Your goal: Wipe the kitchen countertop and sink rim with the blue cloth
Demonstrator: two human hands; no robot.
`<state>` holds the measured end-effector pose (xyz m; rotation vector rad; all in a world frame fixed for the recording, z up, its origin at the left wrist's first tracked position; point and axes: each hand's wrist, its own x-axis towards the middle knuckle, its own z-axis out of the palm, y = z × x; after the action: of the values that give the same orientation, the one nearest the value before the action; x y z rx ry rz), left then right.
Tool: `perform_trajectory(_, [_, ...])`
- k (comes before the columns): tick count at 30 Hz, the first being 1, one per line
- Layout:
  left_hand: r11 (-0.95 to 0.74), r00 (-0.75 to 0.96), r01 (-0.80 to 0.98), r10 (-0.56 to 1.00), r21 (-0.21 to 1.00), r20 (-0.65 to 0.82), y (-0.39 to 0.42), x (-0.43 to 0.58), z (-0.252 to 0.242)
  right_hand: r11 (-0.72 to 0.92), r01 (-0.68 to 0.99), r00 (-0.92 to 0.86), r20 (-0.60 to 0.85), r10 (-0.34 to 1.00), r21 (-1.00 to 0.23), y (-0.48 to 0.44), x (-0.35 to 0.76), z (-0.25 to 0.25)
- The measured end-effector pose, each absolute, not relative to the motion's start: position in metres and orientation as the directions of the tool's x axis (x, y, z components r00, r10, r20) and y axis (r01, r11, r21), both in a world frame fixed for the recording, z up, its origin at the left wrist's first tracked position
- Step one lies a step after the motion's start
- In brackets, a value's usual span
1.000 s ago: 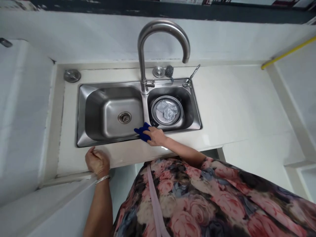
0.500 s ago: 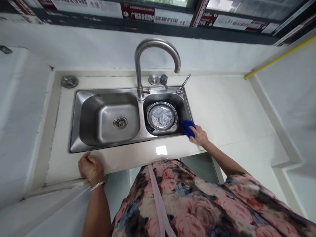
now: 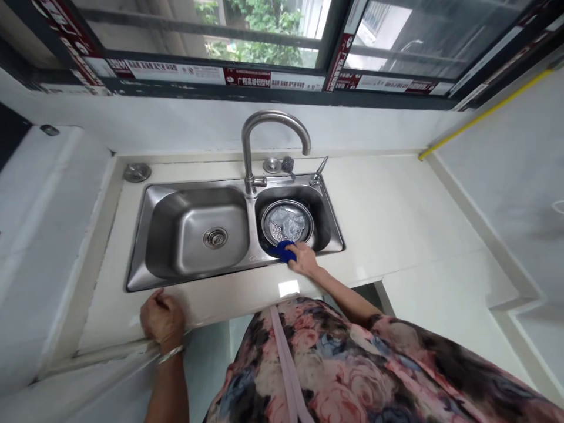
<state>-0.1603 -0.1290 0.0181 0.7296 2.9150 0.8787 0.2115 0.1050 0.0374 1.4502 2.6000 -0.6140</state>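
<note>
My right hand (image 3: 304,258) is closed on a bunched blue cloth (image 3: 286,251), pressing it against the front rim of the smaller right basin. Just behind the cloth, inside that basin, sits a round metal pan with a perforated strainer (image 3: 282,226). A crumpled clear plastic piece (image 3: 293,223) lies in the strainer. My left hand (image 3: 163,317), a bracelet at its wrist, rests with curled fingers on the counter's front edge. It is near the front left corner of the double steel sink (image 3: 194,281), and nothing shows in it.
A tall curved faucet (image 3: 275,114) rises behind the sink's divider. Behind the right basin are a round drain cover (image 3: 272,165), a steel wool scrubber (image 3: 288,164) and a small spout (image 3: 319,170). Another round metal lid (image 3: 137,172) lies at back left. The pale counter (image 3: 396,217) extends right.
My right hand has slid the blue cloth leftward along the front rim, from the right corner to in front of the pan. My left hand has stayed put. The view has tilted up.
</note>
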Motion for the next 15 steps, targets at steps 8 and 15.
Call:
perform_trajectory(8, [0.603,-0.824,0.421,0.566,0.678,0.008,-0.107,-0.137,0.011,0.567,0.755,-0.648,-0.245,0.721,-0.330,0.094,0.204,0.039])
perform_trajectory(15, [0.264,-0.393,0.621,0.920,0.738,0.001,-0.044,-0.069,0.013,0.488,0.841,-0.519,-0.092,0.850,-0.235,0.084,0.297,0.037])
